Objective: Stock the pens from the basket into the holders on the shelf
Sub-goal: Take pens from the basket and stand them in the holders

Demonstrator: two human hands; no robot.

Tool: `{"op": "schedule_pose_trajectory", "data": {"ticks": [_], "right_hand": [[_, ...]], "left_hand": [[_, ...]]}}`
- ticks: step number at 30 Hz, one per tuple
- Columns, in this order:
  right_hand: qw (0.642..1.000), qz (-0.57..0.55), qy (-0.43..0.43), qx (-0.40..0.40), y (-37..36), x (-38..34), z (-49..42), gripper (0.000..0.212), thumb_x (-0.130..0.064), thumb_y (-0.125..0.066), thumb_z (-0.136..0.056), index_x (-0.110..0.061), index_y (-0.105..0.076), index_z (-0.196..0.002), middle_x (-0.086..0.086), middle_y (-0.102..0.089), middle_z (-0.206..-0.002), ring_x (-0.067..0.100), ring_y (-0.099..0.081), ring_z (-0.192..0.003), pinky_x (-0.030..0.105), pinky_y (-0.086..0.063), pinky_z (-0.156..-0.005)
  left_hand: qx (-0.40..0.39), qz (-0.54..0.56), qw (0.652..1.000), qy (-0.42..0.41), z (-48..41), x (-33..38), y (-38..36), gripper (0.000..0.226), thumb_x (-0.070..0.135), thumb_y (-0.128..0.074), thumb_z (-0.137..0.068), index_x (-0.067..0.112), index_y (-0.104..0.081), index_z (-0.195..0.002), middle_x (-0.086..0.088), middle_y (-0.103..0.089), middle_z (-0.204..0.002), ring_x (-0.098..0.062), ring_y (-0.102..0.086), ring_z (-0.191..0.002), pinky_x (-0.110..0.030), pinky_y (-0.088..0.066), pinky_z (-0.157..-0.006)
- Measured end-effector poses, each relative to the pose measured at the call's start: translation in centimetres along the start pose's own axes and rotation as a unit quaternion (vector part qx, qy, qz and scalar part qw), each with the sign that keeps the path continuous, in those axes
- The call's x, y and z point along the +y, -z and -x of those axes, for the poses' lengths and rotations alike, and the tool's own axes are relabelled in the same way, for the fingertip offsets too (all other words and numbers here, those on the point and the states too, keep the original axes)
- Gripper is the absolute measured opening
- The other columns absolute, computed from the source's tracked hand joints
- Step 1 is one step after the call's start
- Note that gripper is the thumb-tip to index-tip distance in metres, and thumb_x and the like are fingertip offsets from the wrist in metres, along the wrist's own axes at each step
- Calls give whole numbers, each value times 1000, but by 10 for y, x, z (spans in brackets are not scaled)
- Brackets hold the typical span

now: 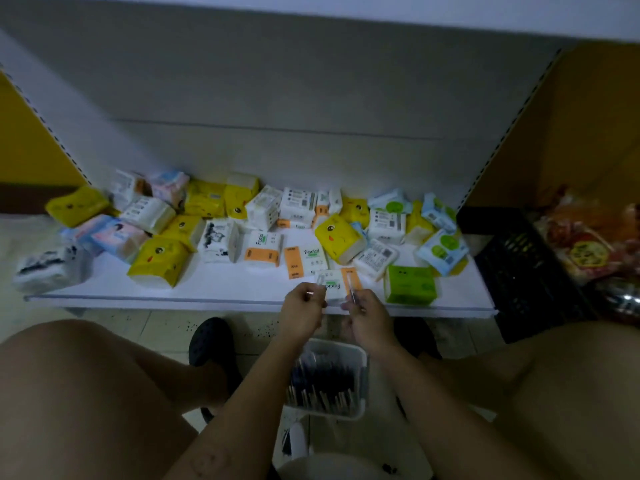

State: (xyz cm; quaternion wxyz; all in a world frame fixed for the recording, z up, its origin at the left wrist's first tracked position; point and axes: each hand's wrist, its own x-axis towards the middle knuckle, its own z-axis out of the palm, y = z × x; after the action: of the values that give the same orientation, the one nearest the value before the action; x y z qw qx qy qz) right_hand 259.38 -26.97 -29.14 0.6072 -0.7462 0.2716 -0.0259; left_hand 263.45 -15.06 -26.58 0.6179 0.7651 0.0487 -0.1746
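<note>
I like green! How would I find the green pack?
Look at the front edge of the white shelf. The green pack lies there, just right of the right hand. It is the only all-green one; its neighbours are white, yellow or blue.

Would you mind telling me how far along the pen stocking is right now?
Done: nothing visibly; the shelf carries only tissue packs, and no pen holder is in view. In hand: the right hand pinches what looks like a thin pen at the shelf edge, while the left hand pinches a small clear item beside it. Left: the basket on the floor holds many pens.
</note>
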Motion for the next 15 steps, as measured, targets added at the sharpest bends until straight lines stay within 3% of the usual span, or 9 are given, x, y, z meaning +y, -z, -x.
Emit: {"op": "schedule_pose_trajectory", "data": {"ticks": [2,4,7,12,15], "right_hand": [[999,8,40,2,9,-20,-2,11,-11,-47,-101,-12,-51,-90,10,-60,-88,10,-51,-62,18,-38,-54],[995,36,98,9,20,-42,1,9,-20,-46,-102,-15,-53,-101,3,-60,-82,1,-51,-61,12,-35,-50],[985,35,164,40,36,-68,10,24,-31,-47,-101,-11,-60,-99,-4,-49,-64,5,-46,-54,21,-35,-51],[976,-10,213,52,56,-108,23,25,-30,-50,-100,-14,-57,-81,-3,-45,-57,15,-42,-46,37,-40,-49],[967,-4,246,67,69,-132,27,31,-33,-42,-102,-28,-61,-79,-7,-44,-53,7,-38,-44,27,-32,-48]], "left_hand": [[-7,46,999,-3,1,15,0,19,25,-55,-97,9,-62,-91,-8,-64,-80,-12,-58,-58,-25,-49,-53],[-15,87,996,-23,4,33,0,19,25,-56,-97,8,-63,-92,-8,-64,-78,-11,-64,-60,-22,-52,-53],[-23,116,990,-72,12,64,2,21,30,-58,-96,10,-63,-101,-6,-68,-78,-16,-69,-72,-25,-56,-61],[-26,77,984,-160,23,119,7,17,32,-59,-95,16,-64,-97,-1,-75,-83,-16,-71,-88,-43,-56,-83],[-29,62,976,-207,31,154,8,18,25,-60,-95,8,-64,-98,-3,-75,-83,-16,-71,-85,-46,-55,-87]]}}
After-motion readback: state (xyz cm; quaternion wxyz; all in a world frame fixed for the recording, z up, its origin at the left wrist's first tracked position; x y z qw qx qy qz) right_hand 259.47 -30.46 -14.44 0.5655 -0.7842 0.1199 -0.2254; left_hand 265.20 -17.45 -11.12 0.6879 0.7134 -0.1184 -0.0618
